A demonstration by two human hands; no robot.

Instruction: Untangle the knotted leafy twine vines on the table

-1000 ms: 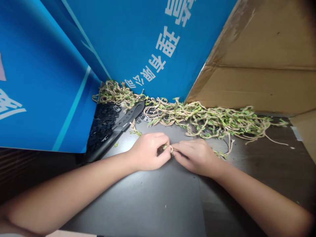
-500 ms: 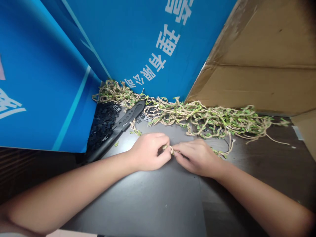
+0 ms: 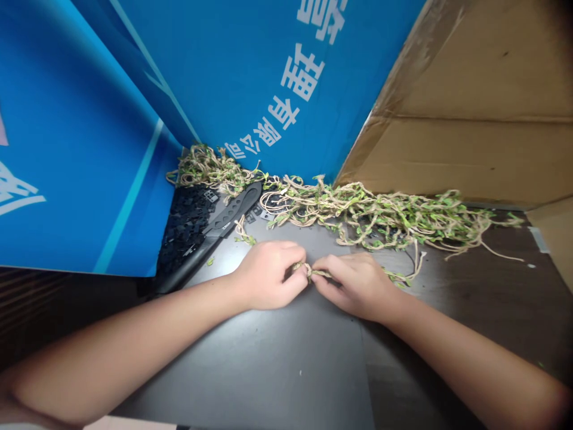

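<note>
My left hand (image 3: 272, 275) is closed in a pinch on a piece of leafy twine (image 3: 308, 270) over the grey board. Close beside it, my right hand (image 3: 358, 283) pinches the same twine, its fingertips almost touching the left ones. A small knot or loop of the twine shows between the hands; the rest is hidden by the fingers. Past the right hand, a strand with green leaves (image 3: 403, 278) lies on the surface. Behind both hands stretches a tangled pile of twine with green leaves (image 3: 380, 215).
A black-handled tool (image 3: 235, 209) lies at the left beside many small dark pieces (image 3: 183, 221). Another twine bundle (image 3: 210, 167) sits in the back corner. Blue printed panels (image 3: 250, 71) stand behind and left, a brown cardboard panel (image 3: 470, 143) at the right.
The right fingers have shifted slightly, and a little more of the twine shows between the fingertips. My left hand has barely moved.
</note>
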